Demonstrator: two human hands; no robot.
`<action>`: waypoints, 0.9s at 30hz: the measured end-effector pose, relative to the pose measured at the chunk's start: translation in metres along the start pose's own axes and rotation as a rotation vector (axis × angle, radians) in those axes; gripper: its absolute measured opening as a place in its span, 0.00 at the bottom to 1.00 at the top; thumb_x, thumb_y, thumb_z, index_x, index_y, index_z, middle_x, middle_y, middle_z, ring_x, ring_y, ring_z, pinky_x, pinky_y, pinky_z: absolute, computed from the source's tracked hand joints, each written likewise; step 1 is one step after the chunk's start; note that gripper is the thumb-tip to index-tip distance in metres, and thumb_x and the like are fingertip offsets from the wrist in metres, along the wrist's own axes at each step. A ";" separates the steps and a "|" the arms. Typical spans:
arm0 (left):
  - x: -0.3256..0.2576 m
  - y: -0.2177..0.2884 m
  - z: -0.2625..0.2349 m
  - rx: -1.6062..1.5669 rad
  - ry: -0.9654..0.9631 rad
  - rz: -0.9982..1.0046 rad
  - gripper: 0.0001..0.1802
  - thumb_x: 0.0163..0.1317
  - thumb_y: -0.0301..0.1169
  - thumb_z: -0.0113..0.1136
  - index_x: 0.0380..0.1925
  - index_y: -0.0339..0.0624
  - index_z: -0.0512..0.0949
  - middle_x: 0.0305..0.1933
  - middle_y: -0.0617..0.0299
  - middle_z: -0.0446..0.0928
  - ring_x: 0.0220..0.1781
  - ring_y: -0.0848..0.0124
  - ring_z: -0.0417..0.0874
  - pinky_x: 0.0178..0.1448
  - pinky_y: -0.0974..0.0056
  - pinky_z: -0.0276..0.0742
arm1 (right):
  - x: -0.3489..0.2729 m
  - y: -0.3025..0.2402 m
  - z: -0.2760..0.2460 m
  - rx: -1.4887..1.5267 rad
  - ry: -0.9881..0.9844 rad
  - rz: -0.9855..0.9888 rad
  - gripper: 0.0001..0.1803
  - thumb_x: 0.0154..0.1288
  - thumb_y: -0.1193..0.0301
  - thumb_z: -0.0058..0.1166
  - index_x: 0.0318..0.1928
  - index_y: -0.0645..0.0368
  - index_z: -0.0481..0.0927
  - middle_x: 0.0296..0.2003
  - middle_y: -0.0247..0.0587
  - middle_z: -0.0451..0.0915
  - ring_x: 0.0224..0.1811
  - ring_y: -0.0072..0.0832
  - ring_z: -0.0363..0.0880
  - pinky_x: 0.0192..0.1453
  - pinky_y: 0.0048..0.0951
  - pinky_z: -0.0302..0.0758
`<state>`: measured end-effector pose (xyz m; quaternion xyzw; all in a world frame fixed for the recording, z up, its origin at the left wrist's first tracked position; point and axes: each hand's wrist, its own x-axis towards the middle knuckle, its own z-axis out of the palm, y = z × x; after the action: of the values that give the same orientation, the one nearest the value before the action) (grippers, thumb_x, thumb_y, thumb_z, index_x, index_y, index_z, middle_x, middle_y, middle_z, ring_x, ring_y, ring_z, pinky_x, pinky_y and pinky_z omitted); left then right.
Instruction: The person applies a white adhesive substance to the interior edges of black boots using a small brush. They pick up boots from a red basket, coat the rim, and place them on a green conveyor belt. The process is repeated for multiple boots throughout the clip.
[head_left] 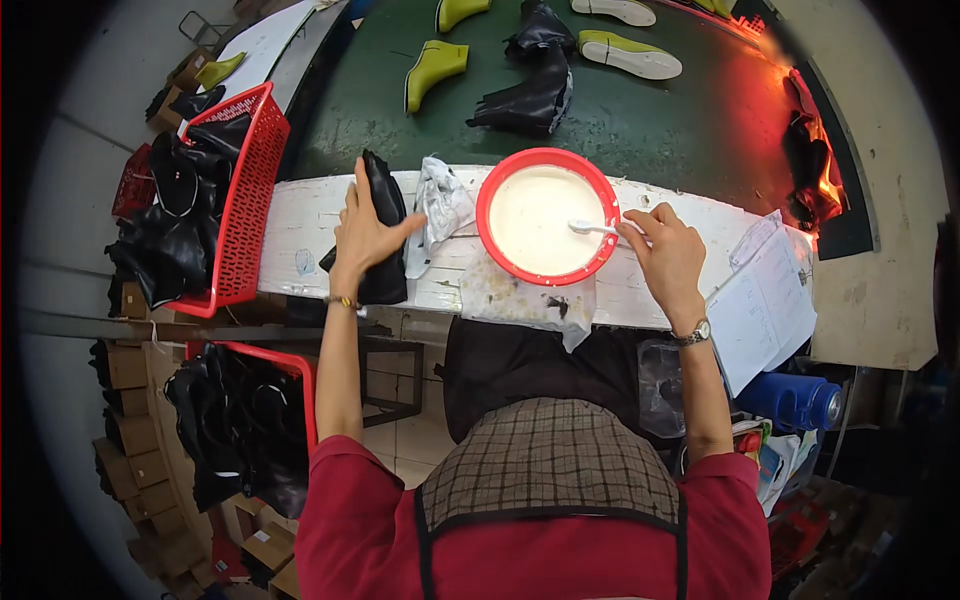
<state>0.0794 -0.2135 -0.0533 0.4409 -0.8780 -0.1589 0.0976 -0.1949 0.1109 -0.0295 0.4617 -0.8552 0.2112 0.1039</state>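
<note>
My left hand [362, 235] grips a black shoe upper [385, 275] standing on the white painted workbench [300, 225]. My right hand [668, 250] holds a white brush [592, 228] whose head dips into a red bowl [487, 208] of white glue. A crumpled white rag [440, 205] lies between the shoe upper and the bowl. Under the bowl's near side sits a stained sheet [520, 298].
Red baskets [250, 190] full of black uppers stand at my left, another lower down [240, 420]. Behind the bench a green conveyor [640, 120] carries yellow-green lasts and black uppers. Paper sheets [765, 300] lie at the right, with a blue bottle [795, 400] below.
</note>
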 end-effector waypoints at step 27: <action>-0.064 0.110 -0.088 -1.166 -0.652 -0.090 0.21 0.51 0.22 0.77 0.46 0.30 0.84 0.40 0.58 0.87 0.40 0.74 0.86 0.48 0.67 0.83 | 0.051 -0.031 -0.027 0.636 0.004 -0.304 0.11 0.56 0.70 0.73 0.41 0.51 0.92 0.32 0.28 0.79 0.38 0.23 0.74 0.53 0.31 0.63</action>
<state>0.0628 -0.1171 0.0666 0.2818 -0.6134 -0.7365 0.0429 -0.1983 0.0702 0.0216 0.5927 -0.6678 0.4501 -0.0129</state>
